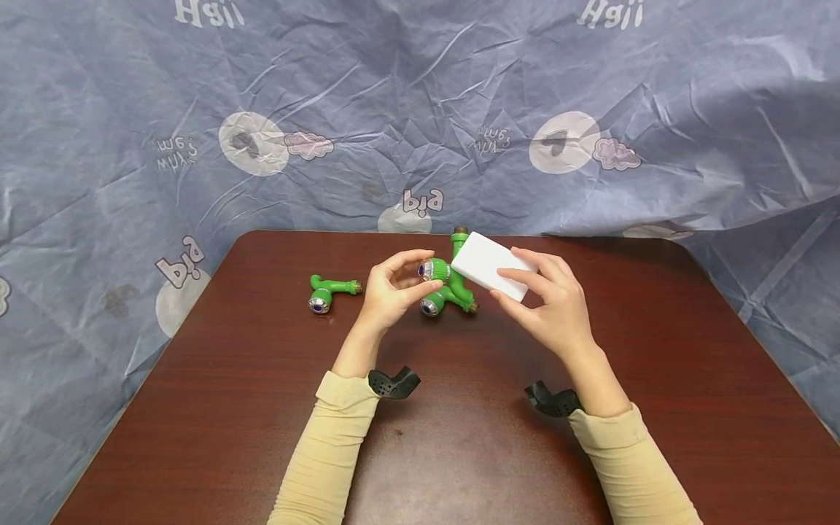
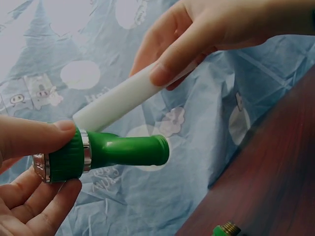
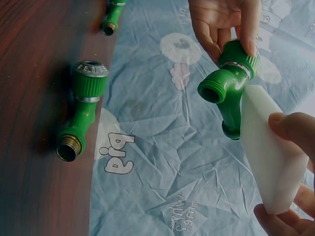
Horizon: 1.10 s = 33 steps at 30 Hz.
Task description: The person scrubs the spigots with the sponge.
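- The green faucet (image 1: 441, 271) is held up between the two hands, above the table (image 1: 262, 408), with the white sponge block (image 1: 488, 264) touching its side.
- The faucet is green plastic with a silver ring at the knob and a threaded opening.
- The left hand (image 1: 389, 292) pinches the knob with curled fingers.
- The right hand (image 1: 550, 310) grips the block between thumb and fingers.
- A second faucet (image 1: 331, 292) lies well to the left of the left hand.

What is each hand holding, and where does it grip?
Left hand pinches a green plastic faucet by its ribbed knob end; right hand holds a white foam block by its edges.
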Motion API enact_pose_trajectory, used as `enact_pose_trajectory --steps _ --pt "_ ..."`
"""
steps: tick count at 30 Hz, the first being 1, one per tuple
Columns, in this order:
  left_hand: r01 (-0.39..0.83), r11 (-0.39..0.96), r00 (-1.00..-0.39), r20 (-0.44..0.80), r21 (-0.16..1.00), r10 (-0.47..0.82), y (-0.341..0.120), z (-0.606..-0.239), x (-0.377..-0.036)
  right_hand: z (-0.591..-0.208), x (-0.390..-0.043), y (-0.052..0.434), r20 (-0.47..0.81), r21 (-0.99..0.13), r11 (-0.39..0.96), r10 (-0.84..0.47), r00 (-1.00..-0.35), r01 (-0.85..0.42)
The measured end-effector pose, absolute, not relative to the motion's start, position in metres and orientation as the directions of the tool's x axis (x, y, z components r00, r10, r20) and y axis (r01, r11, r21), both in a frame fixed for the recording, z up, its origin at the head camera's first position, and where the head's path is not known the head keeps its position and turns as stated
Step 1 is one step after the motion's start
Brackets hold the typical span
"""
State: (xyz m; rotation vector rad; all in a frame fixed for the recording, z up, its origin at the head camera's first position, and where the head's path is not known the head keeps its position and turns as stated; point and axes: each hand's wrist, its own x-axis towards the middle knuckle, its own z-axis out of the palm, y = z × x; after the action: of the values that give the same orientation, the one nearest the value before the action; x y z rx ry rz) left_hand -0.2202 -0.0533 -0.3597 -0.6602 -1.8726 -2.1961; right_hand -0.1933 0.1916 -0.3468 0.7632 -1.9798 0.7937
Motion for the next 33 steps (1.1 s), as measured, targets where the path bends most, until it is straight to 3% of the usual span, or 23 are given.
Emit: enact_pose_trajectory --steps 9,20,23,30,33 --pt "0.474 -0.139 -0.862 0.491 0.869 0.131 -0.050 -0.360 -0.220 -0.351 -0.194 0.184 0.882 -0.098 0.690 -0.274 -0.384 -0.717" --pt "0.509 -0.074 -0.836 0.513 0.858 0.196 -0.046 -0.334 -0.198 -0.355 -0.195 0.184 0.889 -0.104 0.758 -0.219 -0.402 -0.644" --pt "0.522 -0.070 -0.826 0.524 0.850 0.207 -0.045 -0.343 -0.204 -0.355 -0.195 0.184 0.896 -0.127 0.758 -0.189 -0.402 -0.640" --pt "0.586 -0.049 -0.773 0.577 0.809 0.263 -0.043 -0.359 -0.215 -0.356 -0.195 0.182 0.862 -0.084 0.719 -0.295 -0.412 -0.690" --pt "0.594 -0.043 -0.763 0.580 0.803 0.286 -0.043 -0.360 -0.215 -0.356 -0.195 0.182 0.862 -0.092 0.743 -0.274 -0.426 -0.663"
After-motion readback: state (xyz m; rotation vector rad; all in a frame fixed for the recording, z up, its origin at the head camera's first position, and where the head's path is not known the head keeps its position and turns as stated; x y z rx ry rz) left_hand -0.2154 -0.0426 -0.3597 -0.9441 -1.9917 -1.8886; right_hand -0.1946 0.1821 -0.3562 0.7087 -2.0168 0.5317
